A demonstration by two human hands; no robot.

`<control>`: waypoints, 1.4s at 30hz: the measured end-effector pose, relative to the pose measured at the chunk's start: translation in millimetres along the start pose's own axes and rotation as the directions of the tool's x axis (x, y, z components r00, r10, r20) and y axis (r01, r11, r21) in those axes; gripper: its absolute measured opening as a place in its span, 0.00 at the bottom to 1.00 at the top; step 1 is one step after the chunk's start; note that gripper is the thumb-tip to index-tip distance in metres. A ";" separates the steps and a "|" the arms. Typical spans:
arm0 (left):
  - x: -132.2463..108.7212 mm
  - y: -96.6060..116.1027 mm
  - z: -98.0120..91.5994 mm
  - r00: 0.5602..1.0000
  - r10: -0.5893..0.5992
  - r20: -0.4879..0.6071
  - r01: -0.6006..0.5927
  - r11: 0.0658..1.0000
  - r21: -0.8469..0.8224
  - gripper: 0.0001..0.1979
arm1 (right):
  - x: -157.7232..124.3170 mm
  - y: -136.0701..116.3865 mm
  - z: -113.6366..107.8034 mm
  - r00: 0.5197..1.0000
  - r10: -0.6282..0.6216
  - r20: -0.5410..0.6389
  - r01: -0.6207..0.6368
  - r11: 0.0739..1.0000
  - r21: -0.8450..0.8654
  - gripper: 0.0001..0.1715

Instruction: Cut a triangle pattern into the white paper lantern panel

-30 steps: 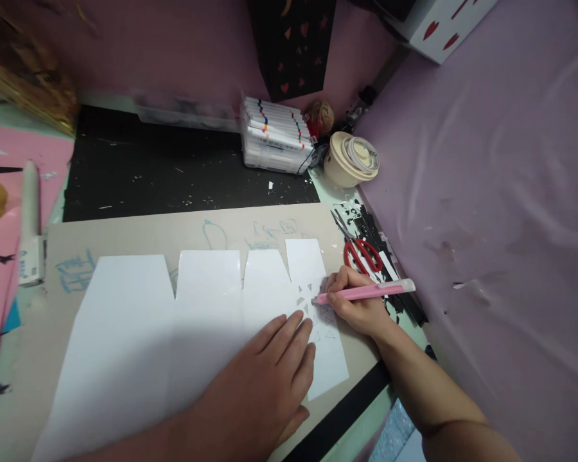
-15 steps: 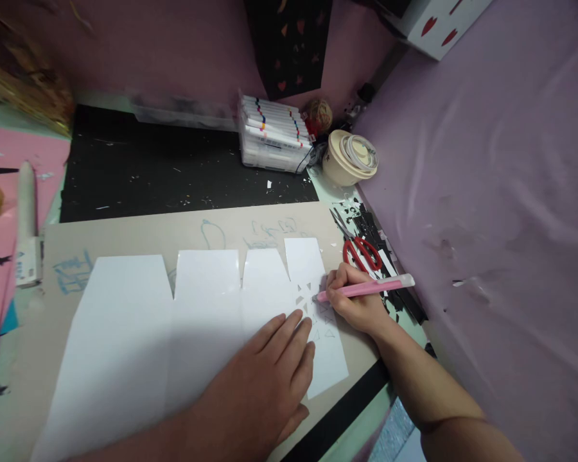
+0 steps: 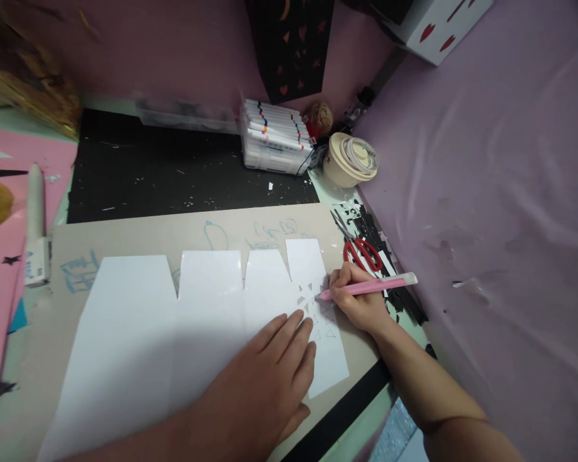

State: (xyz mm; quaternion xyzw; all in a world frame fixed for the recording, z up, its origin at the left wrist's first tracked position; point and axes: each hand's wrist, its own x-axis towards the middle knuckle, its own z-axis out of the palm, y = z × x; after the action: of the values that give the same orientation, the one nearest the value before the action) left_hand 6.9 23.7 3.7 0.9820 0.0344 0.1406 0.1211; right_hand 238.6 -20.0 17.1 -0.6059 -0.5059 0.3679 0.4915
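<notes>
A white sheet of card [image 3: 130, 321] with notched flaps along its top lies on a beige board [image 3: 135, 234]. My left hand [image 3: 274, 372] rests flat on it, fingers stretched out beside the small triangles of the right-hand panel. Some of these are cut-out holes, others pencilled outlines. In my right hand [image 3: 359, 298] is a slim pink pen-style craft knife [image 3: 376, 286], gripped like a pencil. Its tip meets the card at the triangles; the fine point is too small to make out clearly. Red-handled scissors [image 3: 363, 254] lie just beyond my right hand.
Black paper offcuts [image 3: 373, 231] lie along the right side by the purple wall covering [image 3: 486, 192]. At the back stand a case of markers [image 3: 277, 138] and a cream tub [image 3: 340, 163]. A white-handled tool [image 3: 36, 212] lies on pink sheeting [image 3: 0, 308] at left.
The view has shifted slightly, so things at left sit a little further right. The knife's tip has moved very slightly right; my left hand stays put on the card.
</notes>
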 end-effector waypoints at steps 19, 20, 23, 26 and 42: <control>2.6 -1.7 -1.2 0.999 0.000 -0.043 0.000 1.000 0.010 0.26 | -4.0 3.7 -3.4 0.998 0.003 0.061 -0.002 1.000 -0.017 0.12; 2.8 -1.9 -1.5 0.999 0.002 -0.043 -0.002 1.000 0.013 0.26 | -3.8 3.5 -3.2 0.998 0.002 0.060 -0.001 1.000 -0.021 0.12; 3.7 -2.1 -2.5 0.999 0.005 -0.042 -0.005 1.000 0.020 0.26 | -3.1 3.1 -2.2 0.998 -0.002 0.060 0.004 1.000 -0.029 0.11; 3.9 -1.6 -3.0 0.999 0.005 -0.045 -0.004 1.000 0.023 0.26 | -2.1 3.3 -1.2 0.999 -0.008 0.044 0.009 0.999 -0.033 0.12; 4.1 -2.2 -6.9 0.999 0.013 -0.034 -0.012 0.999 0.035 0.26 | -0.8 2.5 0.4 1.000 -0.006 -0.002 0.006 1.000 0.015 0.15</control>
State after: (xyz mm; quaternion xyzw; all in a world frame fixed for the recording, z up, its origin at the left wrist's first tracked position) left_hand 8.7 27.9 10.6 0.9816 0.0328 0.1577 0.1025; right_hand 238.6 -20.6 14.5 -0.6008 -0.5047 0.3696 0.4977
